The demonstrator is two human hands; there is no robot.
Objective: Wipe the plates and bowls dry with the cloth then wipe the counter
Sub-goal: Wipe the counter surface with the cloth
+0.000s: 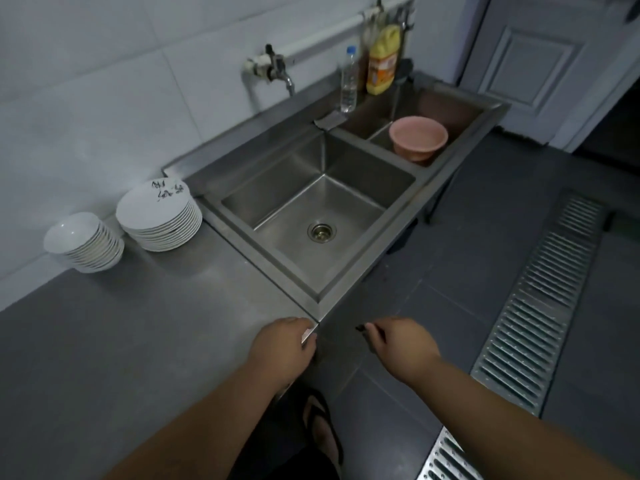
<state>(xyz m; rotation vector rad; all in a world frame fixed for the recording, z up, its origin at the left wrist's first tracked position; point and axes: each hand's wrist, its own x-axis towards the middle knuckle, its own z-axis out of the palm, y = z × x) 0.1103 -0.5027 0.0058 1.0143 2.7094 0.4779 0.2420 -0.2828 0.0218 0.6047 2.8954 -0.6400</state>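
Before you, the grey steel counter (145, 323) carries a stack of bowls (85, 242) beside a stack of plates (161, 216), near the wall.

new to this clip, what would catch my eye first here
The big steel sink in the middle, then two white stacks on the counter to its left: plates and bowls. A pink basin sits in the far compartment.

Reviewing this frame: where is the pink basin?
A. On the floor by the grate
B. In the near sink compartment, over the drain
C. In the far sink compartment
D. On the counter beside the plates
C: the pink basin sits in the far sink compartment, while the near compartment shows only its drain.
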